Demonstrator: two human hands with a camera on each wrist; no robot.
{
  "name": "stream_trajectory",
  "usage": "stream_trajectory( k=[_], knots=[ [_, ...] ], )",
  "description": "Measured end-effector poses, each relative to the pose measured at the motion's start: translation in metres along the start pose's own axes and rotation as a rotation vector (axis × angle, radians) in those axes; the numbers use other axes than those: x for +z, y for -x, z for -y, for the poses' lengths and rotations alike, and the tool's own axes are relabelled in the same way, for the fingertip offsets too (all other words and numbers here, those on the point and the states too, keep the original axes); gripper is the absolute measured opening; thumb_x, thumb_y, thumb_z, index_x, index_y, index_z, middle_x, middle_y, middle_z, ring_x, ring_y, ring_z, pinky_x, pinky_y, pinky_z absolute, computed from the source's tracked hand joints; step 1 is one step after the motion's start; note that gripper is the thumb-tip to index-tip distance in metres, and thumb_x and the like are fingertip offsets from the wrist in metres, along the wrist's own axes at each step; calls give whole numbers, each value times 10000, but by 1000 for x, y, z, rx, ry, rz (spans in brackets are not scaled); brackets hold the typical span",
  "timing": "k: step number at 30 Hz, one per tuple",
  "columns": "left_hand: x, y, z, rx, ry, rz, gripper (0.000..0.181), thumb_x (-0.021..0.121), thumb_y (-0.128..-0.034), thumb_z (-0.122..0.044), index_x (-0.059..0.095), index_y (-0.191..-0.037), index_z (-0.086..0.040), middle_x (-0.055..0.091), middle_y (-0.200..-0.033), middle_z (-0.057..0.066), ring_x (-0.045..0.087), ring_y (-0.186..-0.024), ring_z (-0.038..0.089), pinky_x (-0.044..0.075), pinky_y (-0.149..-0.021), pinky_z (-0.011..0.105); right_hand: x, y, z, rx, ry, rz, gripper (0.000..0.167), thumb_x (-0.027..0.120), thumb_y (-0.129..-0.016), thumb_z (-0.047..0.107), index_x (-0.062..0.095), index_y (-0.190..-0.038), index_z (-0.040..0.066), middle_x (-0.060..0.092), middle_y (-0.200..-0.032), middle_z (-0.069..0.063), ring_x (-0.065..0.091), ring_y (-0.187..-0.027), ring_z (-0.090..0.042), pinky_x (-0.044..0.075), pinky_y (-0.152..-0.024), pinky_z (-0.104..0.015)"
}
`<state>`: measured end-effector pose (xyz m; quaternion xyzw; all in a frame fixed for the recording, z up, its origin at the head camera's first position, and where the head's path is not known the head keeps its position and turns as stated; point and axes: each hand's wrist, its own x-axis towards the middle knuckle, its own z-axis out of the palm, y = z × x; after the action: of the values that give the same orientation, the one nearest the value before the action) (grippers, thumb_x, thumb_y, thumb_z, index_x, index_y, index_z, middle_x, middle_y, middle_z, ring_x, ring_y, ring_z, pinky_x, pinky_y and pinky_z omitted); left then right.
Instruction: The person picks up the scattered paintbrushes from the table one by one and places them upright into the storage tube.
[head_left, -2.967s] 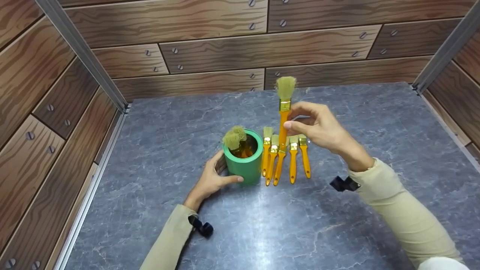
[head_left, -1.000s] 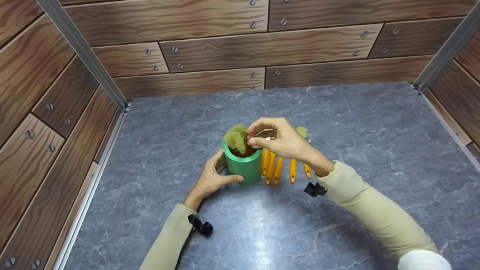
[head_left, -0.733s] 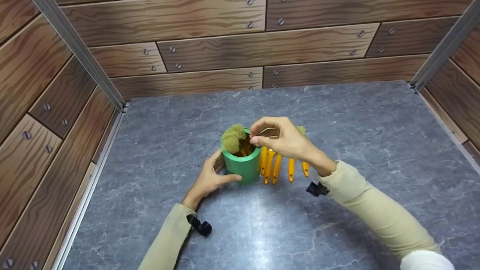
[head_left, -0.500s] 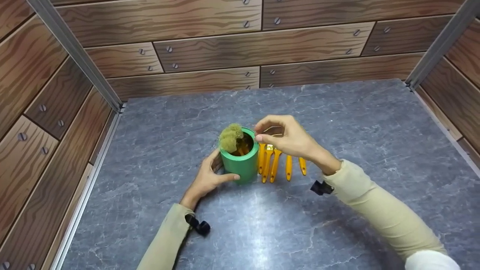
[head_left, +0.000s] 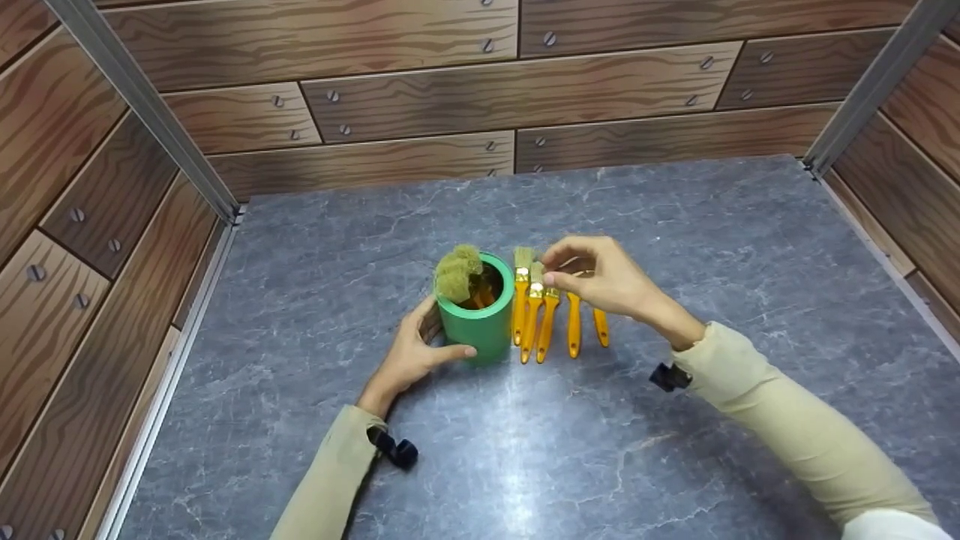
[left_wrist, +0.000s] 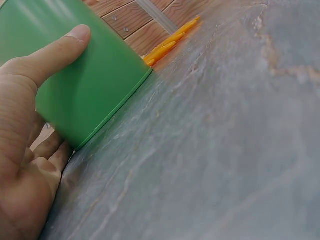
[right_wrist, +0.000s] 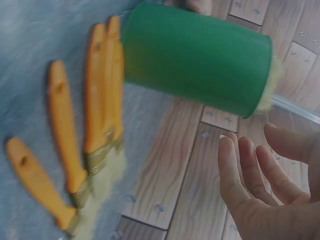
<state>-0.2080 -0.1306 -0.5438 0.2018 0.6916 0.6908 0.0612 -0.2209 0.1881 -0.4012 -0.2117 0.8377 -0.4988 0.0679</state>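
Note:
A green can point(head_left: 477, 337) stands upright on the grey marbled table. Several paintbrushes stand inside it, their pale bristles point(head_left: 454, 276) leaning over the left of the rim. With thumb in front and fingers behind, my left hand point(head_left: 411, 356) holds the can low on its left side; the left wrist view shows the thumb point(left_wrist: 65, 50) on its wall. My right hand point(head_left: 611, 276) is in the air just right of the can, above the loose brushes. Its fingers point(right_wrist: 252, 165) are loosely bent, with nothing between them.
Several orange-handled paintbrushes point(head_left: 574, 326) lie side by side to the right of the can, bristles away from me; my right hand covers some of their heads. Wood-patterned walls point(head_left: 420, 97) with metal corner posts point(head_left: 142, 112) enclose the table.
My right hand carried a paintbrush into the can and let it go there. It has since drawn back to the right, over the loose brushes. My left hand has stayed on the can.

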Motion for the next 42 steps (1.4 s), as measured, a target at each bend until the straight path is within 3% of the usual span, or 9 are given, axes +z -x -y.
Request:
stream_trajectory(
  k=[4,12,21,29,37,42],
  knots=[
    [1,0,-1,-4,-3,-4,1035,969,-776,-74,418,-1644,-193,547,-1602,31,478,-1519,228,373,-1293,397,-2,1,-15,24,34,-8,201,756,-991,55,745,-1187,13,755,-1191,-162,755,-1035,-334,643,-866,-264],
    [1,0,-2,-2,-20,-16,1053,972,-763,-62,415,-1647,-189,555,-1597,37,496,-1505,240,388,-1283,416,-7,1,-45,29,138,-46,217,768,-968,21,733,-1172,-43,766,-1142,-226,762,-1007,-359,661,-911,-454],
    [1,0,-1,7,-9,-5,1058,964,-776,-62,393,-1659,-180,533,-1616,57,470,-1525,261,355,-1301,437,-16,5,-70,90,259,-74,253,798,-936,49,732,-1147,-75,774,-1086,-229,769,-969,-395,665,-883,-499],
    [1,0,0,5,-19,-12,1034,963,-780,-62,415,-1647,-197,552,-1601,37,484,-1516,240,367,-1296,430,-17,9,-86,145,312,-53,272,843,-898,48,732,-1121,-62,760,-1027,-213,768,-901,-338,678,-824,-456],
    [1,0,-2,-1,-10,-16,1030,962,-778,-60,418,-1645,-171,537,-1614,56,465,-1529,255,340,-1310,442,-19,10,-98,165,414,-78,255,894,-859,110,729,-1001,-23,765,-933,-164,726,-824,-263,655,-795,-459],
    [1,0,-1,5,-19,-17,1023,961,-782,-63,423,-1643,-188,545,-1608,36,475,-1521,238,354,-1303,431,-24,9,-99,254,410,-55,253,903,-859,147,723,-972,8,763,-875,-82,684,-772,-178,617,-746,-348]
  ],
)
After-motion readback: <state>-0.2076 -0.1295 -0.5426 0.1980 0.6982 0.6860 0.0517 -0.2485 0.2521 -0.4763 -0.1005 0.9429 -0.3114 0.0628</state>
